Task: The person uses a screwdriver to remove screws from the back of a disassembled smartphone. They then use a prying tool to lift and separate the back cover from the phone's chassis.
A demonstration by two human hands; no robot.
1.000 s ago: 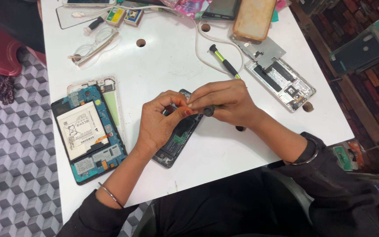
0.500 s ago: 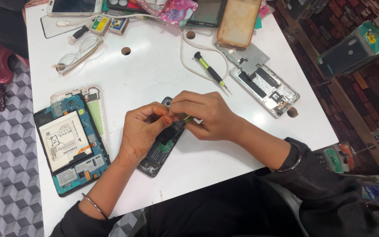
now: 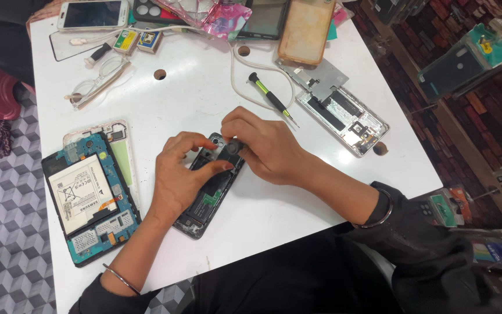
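**Two hands on an opened phone at the near edge of the tabletop**

Head view: A slim black opened smartphone with its back cover off (image 3: 211, 186), showing dark plastic and a green circuit patch, lies slantwise near the middle of the white, smooth tabletop (image 3: 204, 93), close to the near edge. The left hand (image 3: 182, 174) lies palm-down over the phone's left side, fingers bent, index and thumb pinching its upper rim. The right hand (image 3: 262, 145) curls over the phone's top end, fingers closed around a small dark round part (image 3: 232, 147); whether that is a tool tip I cannot tell. Toward the left edge lies a blue-boarded opened tablet with a white rectangular battery (image 3: 88, 200). Beyond the hands rest a green-and-black-handled screwdriver (image 3: 271, 99) and, toward the right edge, a silvery metal phone frame (image 3: 344, 119).
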